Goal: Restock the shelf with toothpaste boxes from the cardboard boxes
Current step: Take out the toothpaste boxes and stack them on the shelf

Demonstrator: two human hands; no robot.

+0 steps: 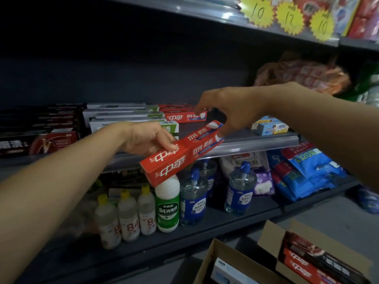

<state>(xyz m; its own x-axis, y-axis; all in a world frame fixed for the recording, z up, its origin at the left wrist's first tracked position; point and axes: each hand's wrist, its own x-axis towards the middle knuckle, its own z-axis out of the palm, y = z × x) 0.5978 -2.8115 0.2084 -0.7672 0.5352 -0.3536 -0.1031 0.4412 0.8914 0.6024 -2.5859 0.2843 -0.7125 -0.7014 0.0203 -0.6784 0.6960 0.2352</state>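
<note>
Left hand (147, 138) pinches the near end of a red toothpaste box (180, 154), tilted in front of the shelf (256, 142); right hand (229, 109) grips its far end, fingers curled. Two open cartons (272, 238) sit below right.
</note>
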